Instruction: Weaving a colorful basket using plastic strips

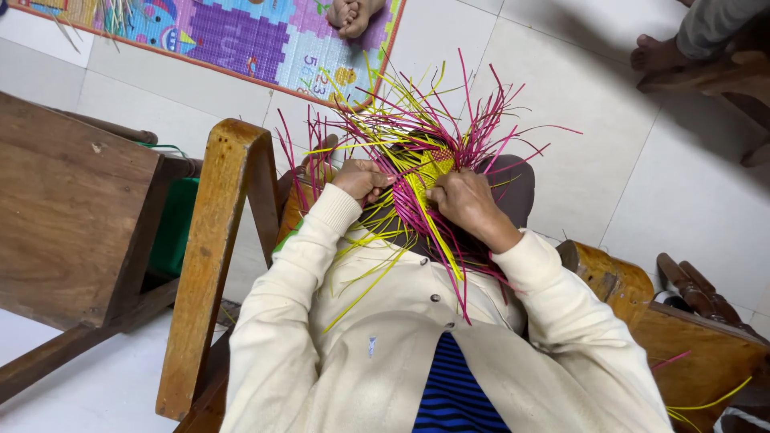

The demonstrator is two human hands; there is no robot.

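glossy pink and yellow plastic strips [425,160]; worn varnished wooden chair arm [220,240]; soft matt cream cloth sleeves [553,297]; smooth pale floor tiles [642,184], right of frame.

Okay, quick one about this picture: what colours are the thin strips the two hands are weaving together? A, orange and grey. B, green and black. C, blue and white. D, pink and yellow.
D: the woven piece held between the left hand and the right hand is made of pink and yellow strips, whose loose ends fan out all around it.
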